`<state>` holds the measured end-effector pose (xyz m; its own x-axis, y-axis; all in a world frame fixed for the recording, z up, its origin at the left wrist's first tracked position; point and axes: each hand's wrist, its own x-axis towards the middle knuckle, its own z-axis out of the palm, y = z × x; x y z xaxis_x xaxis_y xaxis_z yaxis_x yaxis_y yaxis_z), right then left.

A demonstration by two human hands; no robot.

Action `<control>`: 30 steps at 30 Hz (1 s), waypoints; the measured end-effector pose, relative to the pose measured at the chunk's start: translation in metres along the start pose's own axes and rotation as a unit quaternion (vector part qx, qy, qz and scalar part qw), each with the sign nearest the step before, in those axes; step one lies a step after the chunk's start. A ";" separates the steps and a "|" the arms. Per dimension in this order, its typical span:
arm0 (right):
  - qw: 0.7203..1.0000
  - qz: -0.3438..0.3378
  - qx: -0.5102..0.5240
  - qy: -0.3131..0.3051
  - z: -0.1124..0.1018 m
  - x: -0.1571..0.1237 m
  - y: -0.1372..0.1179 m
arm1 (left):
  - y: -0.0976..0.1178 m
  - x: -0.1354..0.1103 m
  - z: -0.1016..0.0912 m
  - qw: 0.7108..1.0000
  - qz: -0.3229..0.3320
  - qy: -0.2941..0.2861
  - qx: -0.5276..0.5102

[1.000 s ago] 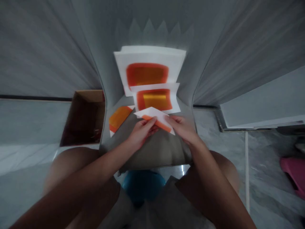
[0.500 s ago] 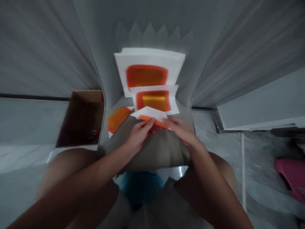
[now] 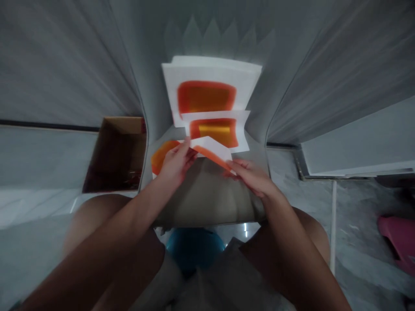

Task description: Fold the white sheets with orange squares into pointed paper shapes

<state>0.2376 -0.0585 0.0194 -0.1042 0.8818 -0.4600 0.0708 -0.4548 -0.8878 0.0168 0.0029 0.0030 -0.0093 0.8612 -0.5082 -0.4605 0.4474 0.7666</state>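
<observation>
Both hands grip one folded white paper with an orange edge [image 3: 212,149] over a small grey work surface [image 3: 207,194]. My left hand [image 3: 175,162] pinches its left end, fingers closed. My right hand [image 3: 251,175] pinches the lower right end. Just behind lies a smaller white sheet with an orange-gold rectangle [image 3: 215,131], and behind that a stack of larger white sheets with an orange rectangle [image 3: 207,93]. A folded orange piece [image 3: 158,157] lies left of my left hand, partly hidden by it.
An open cardboard box [image 3: 113,155] stands on the floor at the left. A blue round object [image 3: 194,246] shows between my knees below the surface. A pink object [image 3: 398,242] lies at the far right on the grey floor. Grey walls rise on both sides.
My left hand has slid up and left along the folded paper to its left end. The paper now slants more steeply, and the view has shifted slightly.
</observation>
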 end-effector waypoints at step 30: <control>0.993 -0.092 -0.061 -0.033 0.035 -0.026 0.036 | -0.012 -0.079 -0.111 0.916 0.144 -0.101 0.362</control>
<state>0.2077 -0.1024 -0.0007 -0.1909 0.9364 -0.2944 0.1646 -0.2651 -0.9501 -0.0752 -0.0972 -0.0095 0.1603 0.9630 -0.2167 0.2442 0.1740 0.9540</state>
